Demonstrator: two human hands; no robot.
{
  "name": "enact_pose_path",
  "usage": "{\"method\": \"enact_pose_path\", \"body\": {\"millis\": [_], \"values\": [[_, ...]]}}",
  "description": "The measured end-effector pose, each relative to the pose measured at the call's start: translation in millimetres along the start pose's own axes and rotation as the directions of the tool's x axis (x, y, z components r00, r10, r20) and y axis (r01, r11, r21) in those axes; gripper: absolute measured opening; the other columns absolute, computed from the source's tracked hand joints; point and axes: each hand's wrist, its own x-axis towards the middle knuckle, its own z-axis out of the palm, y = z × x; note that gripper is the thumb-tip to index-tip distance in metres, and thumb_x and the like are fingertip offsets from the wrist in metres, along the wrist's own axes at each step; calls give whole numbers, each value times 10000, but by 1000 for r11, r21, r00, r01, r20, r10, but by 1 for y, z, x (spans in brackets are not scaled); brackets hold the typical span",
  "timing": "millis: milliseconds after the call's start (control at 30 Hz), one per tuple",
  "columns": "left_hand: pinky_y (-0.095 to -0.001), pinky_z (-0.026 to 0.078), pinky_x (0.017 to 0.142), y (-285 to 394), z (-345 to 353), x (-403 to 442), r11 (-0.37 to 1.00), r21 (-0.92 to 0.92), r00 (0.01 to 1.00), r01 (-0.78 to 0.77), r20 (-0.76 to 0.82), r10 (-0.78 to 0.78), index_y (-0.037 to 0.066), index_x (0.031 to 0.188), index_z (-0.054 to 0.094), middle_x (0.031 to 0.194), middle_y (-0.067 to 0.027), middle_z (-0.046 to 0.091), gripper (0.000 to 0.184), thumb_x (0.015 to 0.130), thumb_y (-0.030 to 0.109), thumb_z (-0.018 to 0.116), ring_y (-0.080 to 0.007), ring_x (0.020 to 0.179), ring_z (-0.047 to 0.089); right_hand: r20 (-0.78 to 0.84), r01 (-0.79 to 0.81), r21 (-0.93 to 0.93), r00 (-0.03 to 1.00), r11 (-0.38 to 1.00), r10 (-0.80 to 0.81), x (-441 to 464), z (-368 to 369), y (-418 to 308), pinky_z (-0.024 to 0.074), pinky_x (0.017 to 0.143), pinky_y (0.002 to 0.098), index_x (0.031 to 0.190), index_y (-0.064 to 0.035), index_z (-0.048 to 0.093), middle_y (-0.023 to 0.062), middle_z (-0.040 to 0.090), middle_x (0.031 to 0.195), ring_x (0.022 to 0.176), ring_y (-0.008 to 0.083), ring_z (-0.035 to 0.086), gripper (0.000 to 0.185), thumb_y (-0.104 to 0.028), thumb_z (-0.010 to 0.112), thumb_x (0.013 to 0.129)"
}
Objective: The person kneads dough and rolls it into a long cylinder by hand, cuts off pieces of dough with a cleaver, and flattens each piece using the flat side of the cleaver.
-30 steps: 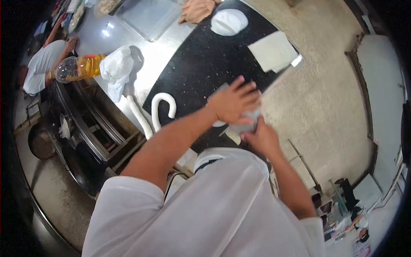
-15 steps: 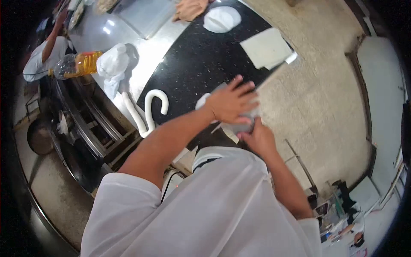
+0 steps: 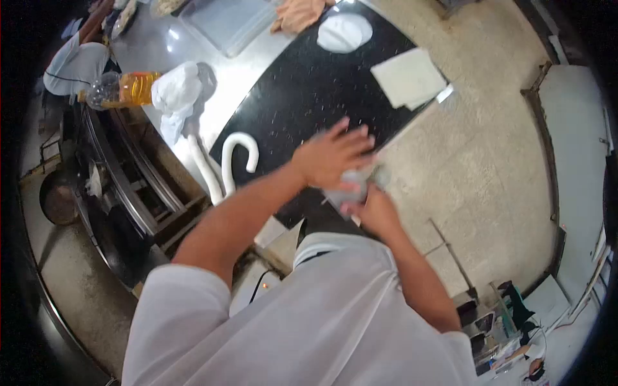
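Observation:
My left hand [image 3: 335, 154] is stretched flat with fingers spread, over or against a wide grey blade [image 3: 341, 195] that looks like a cleaver. My right hand [image 3: 375, 211] is closed at the blade's near right end; its handle is hidden and motion blurs it. Whatever lies under the blade cannot be made out. Both hands are at the near edge of the black speckled worktop [image 3: 309, 83]. To their left lie white dough ropes [image 3: 239, 145], one bent into a hook. Thin white rounds like dough wrappers [image 3: 344, 33] sit at the far end.
A folded pale cloth [image 3: 409, 77] lies at the worktop's right edge. Leftward are a bottle of yellow oil [image 3: 135, 89], a bunched white cloth [image 3: 176, 90] and a clear tray [image 3: 228, 22]. Beyond the oil bottle, a person [image 3: 80, 64] in white works. Woks [image 3: 58, 196] stand lower left.
My left hand has shifted slightly left, and my right hand slightly left and down. The grey blade is more blurred. The view has shifted a little.

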Motion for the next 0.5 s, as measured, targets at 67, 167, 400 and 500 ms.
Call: {"method": "enact_pose_path", "body": {"millis": [67,167,400,500], "values": [[-569,126,1248,-19,-12,17,998,3,996,61,-60,-61,192,1486,503,1572,-134,413,754,889,649,569,-356,1521,261,27,-21,-6,999,1000,21,21,-24,-11,551,828,498,1123,41,644,264,723,966,933,439,709,645,-448,837,749],[-563,139,1246,-50,-26,39,994,69,986,82,-150,-71,183,1486,504,1572,-144,412,760,894,657,560,-361,1522,254,-28,22,-69,999,997,-24,46,-54,-31,555,812,491,1122,45,643,265,722,970,923,436,711,647,-450,836,753],[-579,135,1241,21,4,3,1000,11,998,-21,-64,22,176,1422,576,1542,-134,455,743,904,704,505,-358,1506,295,28,9,75,1000,997,-11,-19,11,16,543,835,522,1203,35,575,304,704,973,950,460,696,657,-438,795,803],[-585,158,1228,18,9,46,992,25,985,-121,-121,123,168,1381,605,1498,-116,502,711,914,693,496,-352,1473,345,-47,-133,83,989,988,137,-41,-2,13,546,829,523,1229,31,538,302,705,972,943,464,695,667,-422,794,810]]}}
